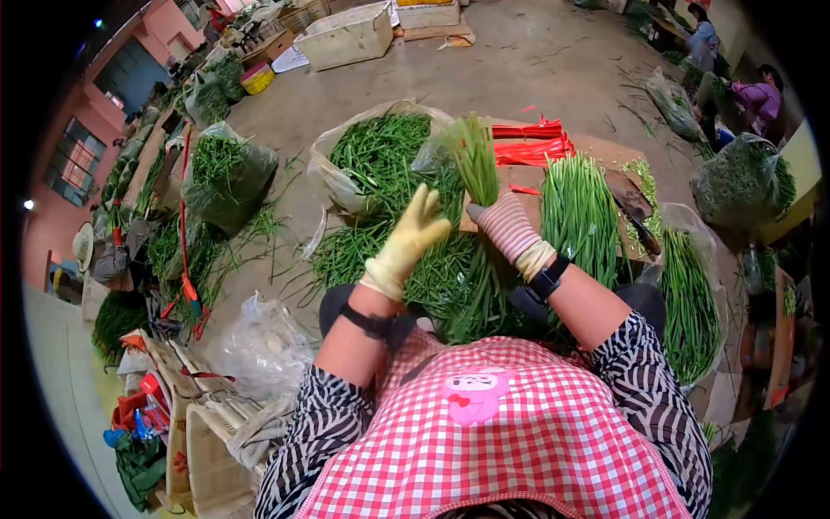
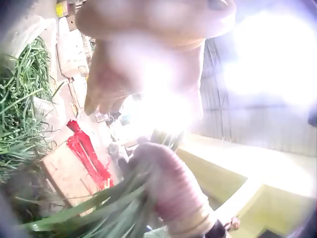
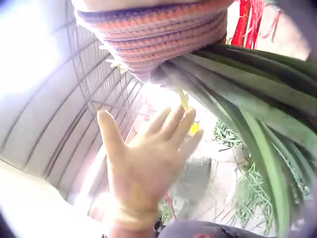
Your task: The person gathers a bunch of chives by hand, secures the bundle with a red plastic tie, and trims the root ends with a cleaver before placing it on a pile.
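My right hand (image 1: 512, 227), in a striped knit glove, grips a bunch of garlic chives (image 1: 474, 163). The pale stalk ends point up and away from me, while long flat leaves (image 3: 257, 94) trail down toward my lap. To the left of the bunch is my left hand (image 1: 406, 242), in a pale yellow glove. Its fingers are spread and hold nothing, as the right wrist view shows too. A heap of loose greens (image 1: 389, 268) lies below that hand. Just right of my right hand, a row of aligned chives (image 1: 579, 208) lies on a board (image 1: 596, 147).
Red strips (image 1: 532, 149) lie at the board's far side, above trimmed bits (image 1: 641, 186). An open plastic bag of greens (image 1: 380, 151) stands ahead; another bag of chives (image 1: 692, 303) is at right. Crates (image 1: 216, 450) stand at left. Two people sit far right.
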Demonstrator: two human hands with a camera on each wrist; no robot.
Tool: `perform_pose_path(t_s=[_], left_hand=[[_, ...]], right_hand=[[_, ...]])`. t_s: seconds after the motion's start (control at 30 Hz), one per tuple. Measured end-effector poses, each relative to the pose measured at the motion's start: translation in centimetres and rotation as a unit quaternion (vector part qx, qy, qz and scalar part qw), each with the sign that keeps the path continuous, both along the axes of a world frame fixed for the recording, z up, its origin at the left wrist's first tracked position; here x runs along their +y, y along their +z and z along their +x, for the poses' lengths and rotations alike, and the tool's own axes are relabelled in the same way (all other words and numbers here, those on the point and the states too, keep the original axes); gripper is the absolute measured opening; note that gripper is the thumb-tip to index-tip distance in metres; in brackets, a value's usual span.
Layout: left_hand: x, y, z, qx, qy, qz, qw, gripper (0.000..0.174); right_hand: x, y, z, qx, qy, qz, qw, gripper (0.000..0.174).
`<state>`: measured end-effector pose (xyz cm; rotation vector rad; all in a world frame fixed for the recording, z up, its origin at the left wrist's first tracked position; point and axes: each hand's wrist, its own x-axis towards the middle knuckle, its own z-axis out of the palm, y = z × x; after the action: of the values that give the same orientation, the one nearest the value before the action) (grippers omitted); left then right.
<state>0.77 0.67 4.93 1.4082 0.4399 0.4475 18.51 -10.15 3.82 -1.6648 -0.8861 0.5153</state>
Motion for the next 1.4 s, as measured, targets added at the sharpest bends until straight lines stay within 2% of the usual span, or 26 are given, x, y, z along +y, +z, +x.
perform_pose_path(t_s=[0.07, 0.13, 0.2, 0.3, 0.4, 0.47, 0.53, 0.63, 0.67, 0.7, 0.73, 0.77, 0.8, 0.83, 0.87, 0.9, 0.93, 0.97, 1.0, 1.07, 1.1, 1.13, 1.2, 1.23, 1.33, 1.4], left_hand=[[1.7, 2.1, 1.0, -0.101, -0.043, -0.029, 0.994, 0.092], [1.6, 2.5, 2.4, -0.145, 0.025, -0.065, 0.987, 0.063], [0.7, 3.0, 3.3, -0.123, 0.115, -0.058, 0.984, 0.048], [1.4, 2.7, 2.8, -0.077, 0.065, -0.094, 0.99, 0.034], [2.3, 1.4, 1.9, -0.096, -0.006, -0.141, 0.985, 0.022], [2.2, 1.3, 1.8, -0.094, -0.057, -0.135, 0.985, 0.015], [1.7, 1.8, 2.1, -0.047, -0.101, -0.107, 0.988, 0.013], [0.9, 4.6, 4.2, 0.015, -0.204, 0.027, 0.978, 0.016], [0.6, 4.9, 4.5, 0.035, -0.233, 0.07, 0.969, 0.018], [0.3, 4.2, 4.4, 0.038, -0.148, 0.199, 0.968, 0.021], [1.1, 4.0, 4.8, 0.061, -0.174, 0.196, 0.963, 0.026], [2.0, 3.8, 5.2, 0.083, -0.201, 0.193, 0.957, 0.031], [1.9, 6.4, 4.7, 0.148, -0.252, 0.19, 0.937, 0.027], [3.8, 5.8, 3.7, -0.027, -0.25, -0.058, 0.966, 0.019], [4.8, 6.2, 3.2, -0.07, -0.223, -0.107, 0.966, 0.012], [5.3, 7.0, 2.8, -0.098, -0.204, -0.091, 0.97, 0.011], [5.9, 8.1, 2.4, -0.126, -0.187, -0.074, 0.971, 0.01], [6.4, 9.3, 1.9, -0.156, -0.189, -0.086, 0.966, 0.01], [7.2, 10.9, 1.3, -0.189, -0.191, -0.097, 0.958, 0.01], [9.6, 14.0, -0.8, -0.209, -0.183, -0.034, 0.96, 0.01], [11.3, 15.3, -2.3, -0.209, -0.159, 0.004, 0.965, 0.012], [12.8, 16.3, -3.8, -0.183, -0.088, 0.025, 0.979, 0.016], [18.4, 16.5, -6.3, -0.148, 0.036, 0.004, 0.988, 0.014], [20.6, 16.3, -7.8, -0.172, 0.044, -0.002, 0.984, 0.013], [24.0, 17.1, -11.1, -0.223, 0.108, 0.011, 0.969, 0.011], [25.3, 17.8, -12.7, -0.278, 0.073, 0.005, 0.958, 0.01]], right_hand=[[0.0, 0.5, -1.8, -0.123, 0.045, -0.079, 0.988, 0.057], [-0.4, 1.0, -4.1, -0.17, 0.103, -0.077, 0.977, 0.057], [-0.4, 1.7, -5.4, -0.187, 0.092, -0.181, 0.961, 0.067], [-1.3, 1.8, -5.8, -0.167, 0.111, -0.178, 0.963, 0.055], [-2.3, 2.9, -3.0, -0.195, 0.264, -0.187, 0.926, 0.059], [-2.1, 6.3, 0.6, -0.149, 0.258, -0.179, 0.938, 0.056], [-0.4, 8.7, 4.4, -0.177, 0.254, -0.009, 0.951, 0.052], [1.7, 14.6, 3.1, -0.281, 0.281, 0.057, 0.916, 0.055], [2.2, 15.3, 1.5, -0.301, 0.3, -0.048, 0.904, 0.056], [2.4, 15.8, 0.2, -0.33, 0.352, -0.174, 0.858, 0.057], [2.2, 16.4, -0.7, -0.35, 0.399, -0.293, 0.795, 0.058], [3.1, 14.8, 0.6, -0.303, 0.413, -0.228, 0.828, 0.059], [3.5, 14.2, 2.5, -0.13, 0.431, -0.151, 0.88, 0.058], [2.9, 12.6, 3.0, -0.046, 0.402, -0.008, 0.914, 0.052], [2.1, 11.4, 3.9, 0.037, 0.349, 0.137, 0.926, 0.045], [2.6, 11.5, 3.9, -0.066, 0.425, 0.064, 0.9, 0.061], [0.6, 10.1, 2.7, 0.004, 0.453, 0.013, 0.891, 0.065], [0.9, 7.4, 1.5, -0.133, 0.396, -0.15, 0.896, 0.062], [0.7, 2.7, 0.1, -0.097, 0.382, -0.115, 0.912, 0.049], [-0.9, -1.8, -1.5, -0.122, 0.364, -0.161, 0.909, 0.045], [-2.2, -3.1, -1.6, -0.044, 0.403, -0.267, 0.874, 0.045], [-3.6, -5.4, -1.6, -0.144, 0.43, -0.202, 0.868, 0.044], [-4.5, -9.9, -1.5, -0.268, 0.46, -0.367, 0.762, 0.042], [-4.6, -13.2, -0.8, -0.311, 0.501, -0.335, 0.735, 0.041], [-5.4, -10.5, -1.0, -0.201, 0.497, -0.395, 0.746, 0.037], [-6.2, -12.1, -0.2, -0.245, 0.538, -0.362, 0.721, 0.037]])
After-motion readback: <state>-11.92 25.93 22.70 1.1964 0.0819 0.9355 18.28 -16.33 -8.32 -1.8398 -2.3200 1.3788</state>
